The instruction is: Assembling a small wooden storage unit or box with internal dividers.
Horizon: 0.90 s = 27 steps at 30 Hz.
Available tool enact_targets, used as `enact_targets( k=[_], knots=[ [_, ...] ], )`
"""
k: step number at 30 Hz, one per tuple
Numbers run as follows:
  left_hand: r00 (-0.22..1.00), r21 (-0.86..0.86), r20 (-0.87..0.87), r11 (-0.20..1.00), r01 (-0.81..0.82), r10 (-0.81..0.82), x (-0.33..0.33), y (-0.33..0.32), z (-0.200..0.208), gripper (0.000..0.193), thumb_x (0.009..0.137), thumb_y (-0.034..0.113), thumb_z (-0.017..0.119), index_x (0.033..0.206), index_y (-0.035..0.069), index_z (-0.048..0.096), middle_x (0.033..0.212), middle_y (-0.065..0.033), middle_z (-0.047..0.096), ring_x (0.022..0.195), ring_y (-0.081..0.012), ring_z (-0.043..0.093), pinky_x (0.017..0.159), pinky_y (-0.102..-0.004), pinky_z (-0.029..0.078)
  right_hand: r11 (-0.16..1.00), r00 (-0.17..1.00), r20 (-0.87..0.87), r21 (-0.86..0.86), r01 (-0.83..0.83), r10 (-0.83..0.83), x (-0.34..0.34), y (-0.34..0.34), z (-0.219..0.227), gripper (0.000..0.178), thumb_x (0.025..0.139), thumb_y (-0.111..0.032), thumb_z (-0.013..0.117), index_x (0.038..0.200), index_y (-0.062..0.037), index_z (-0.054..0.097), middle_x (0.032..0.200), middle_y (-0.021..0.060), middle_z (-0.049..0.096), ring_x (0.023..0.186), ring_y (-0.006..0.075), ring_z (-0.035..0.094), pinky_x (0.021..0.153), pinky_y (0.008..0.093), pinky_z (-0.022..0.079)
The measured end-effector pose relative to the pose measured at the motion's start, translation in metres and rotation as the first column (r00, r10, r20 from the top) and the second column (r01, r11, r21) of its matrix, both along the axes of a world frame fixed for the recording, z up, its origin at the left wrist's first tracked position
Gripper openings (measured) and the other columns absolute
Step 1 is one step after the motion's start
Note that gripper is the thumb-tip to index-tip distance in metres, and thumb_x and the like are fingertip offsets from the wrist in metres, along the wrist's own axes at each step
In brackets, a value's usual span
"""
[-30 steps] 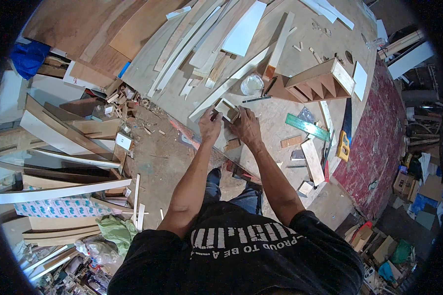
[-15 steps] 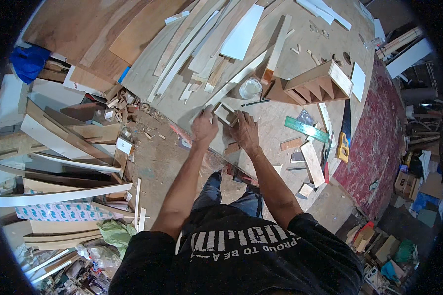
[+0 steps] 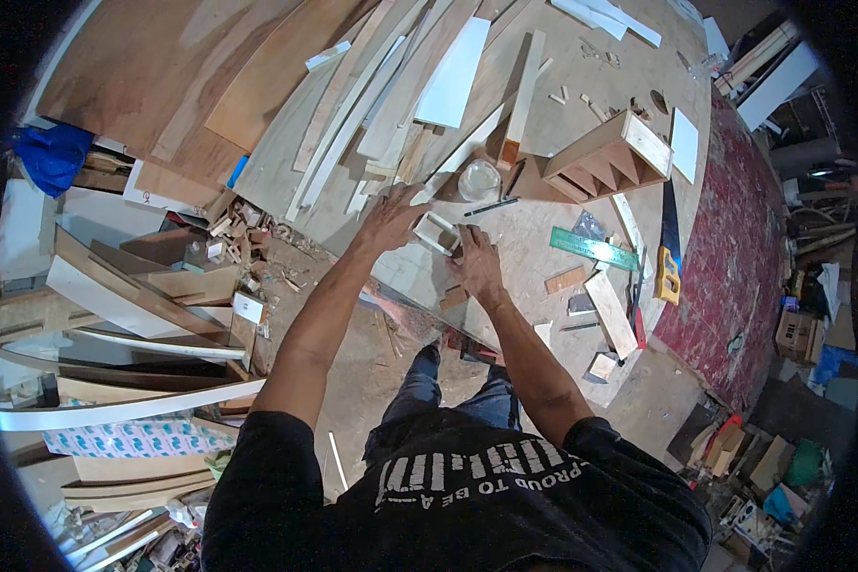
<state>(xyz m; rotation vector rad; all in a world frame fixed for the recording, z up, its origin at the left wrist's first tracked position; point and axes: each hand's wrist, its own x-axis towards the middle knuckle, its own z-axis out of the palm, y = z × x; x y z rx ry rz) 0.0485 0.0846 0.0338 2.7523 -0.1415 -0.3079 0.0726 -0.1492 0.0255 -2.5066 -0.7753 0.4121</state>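
Note:
My right hand (image 3: pixel 479 263) grips the near right side of a small rectangular wooden frame (image 3: pixel 436 233), which lies on the worktable with its hollow facing up. My left hand (image 3: pixel 389 221) is off the frame, just left of it. Its fingers stretch forward toward the near end of a long pale wood strip (image 3: pixel 469 146); whether they touch it I cannot tell. Just beyond the frame stand a round clear tub (image 3: pixel 479 179) and, beside it, a dark pen-like stick (image 3: pixel 492 205).
To the right are a divided wooden box (image 3: pixel 612 157), a green ruler (image 3: pixel 594 249), a yellow-handled handsaw (image 3: pixel 669 257) and a wood block (image 3: pixel 610 313). Long boards (image 3: pixel 391 86) cover the far left of the table. Offcut panels (image 3: pixel 133 315) crowd the floor at left.
My left hand has left the frame's side and moved forward, its fingers straightening. My right hand stays at the frame. The whole view has shifted slightly.

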Motion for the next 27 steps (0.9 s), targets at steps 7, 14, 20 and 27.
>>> enact_targets(
  k=[7, 14, 20, 27],
  knots=[
    [0.999, -0.029, -0.035, 0.999, -0.014, 0.013, 0.003, -0.005, 0.005, 0.059, 0.074, 0.009, 0.079, 0.13, 0.016, 0.063, 0.156, -0.0091, 0.031, 0.144, -0.0346, 0.028, 0.112, -0.0568, 0.036, 1.0, 1.0, -0.028, -0.029, -0.012, 0.011, 0.003, -0.005, -0.01, 0.07, 0.077, -0.025, 0.073, 0.138, -0.006, 0.045, 0.137, 0.0131, 0.05, 0.126, 0.033, 0.049, 0.1, 0.0563, 0.043],
    [1.0, -0.005, -0.015, 1.0, 0.007, -0.007, 0.003, 0.002, -0.004, 0.065, 0.07, 0.014, 0.084, 0.131, 0.017, 0.062, 0.155, -0.0099, 0.029, 0.142, -0.038, 0.029, 0.11, -0.0589, 0.035, 0.999, 0.999, -0.043, -0.037, -0.01, 0.008, 0.003, 0.001, -0.008, 0.068, 0.076, -0.023, 0.074, 0.137, -0.0063, 0.047, 0.136, 0.0105, 0.052, 0.123, 0.0318, 0.052, 0.1, 0.0555, 0.043],
    [0.999, 0.038, -0.02, 0.998, 0.042, -0.041, 0.008, 0.001, 0.0, 0.068, 0.07, 0.016, 0.085, 0.132, 0.018, 0.06, 0.155, -0.01, 0.029, 0.141, -0.0378, 0.03, 0.111, -0.0592, 0.034, 0.999, 0.994, 0.104, 0.033, 0.007, -0.011, 0.002, 0.0, -0.013, 0.061, 0.075, -0.019, 0.073, 0.131, -0.0051, 0.052, 0.118, 0.0118, 0.058, 0.111, 0.0326, 0.057, 0.089, 0.051, 0.047],
    [0.979, 0.216, 0.11, 0.965, 0.146, -0.172, 0.005, -0.003, 0.004, 0.068, 0.075, 0.009, 0.073, 0.14, 0.012, 0.052, 0.151, -0.009, 0.039, 0.141, -0.0334, 0.032, 0.113, -0.0512, 0.032, 1.0, 0.992, 0.128, 0.018, 0.019, -0.021, -0.003, 0.002, -0.008, 0.063, 0.075, -0.019, 0.072, 0.132, -0.005, 0.051, 0.12, 0.0112, 0.058, 0.113, 0.032, 0.057, 0.091, 0.0504, 0.047]
  ],
)
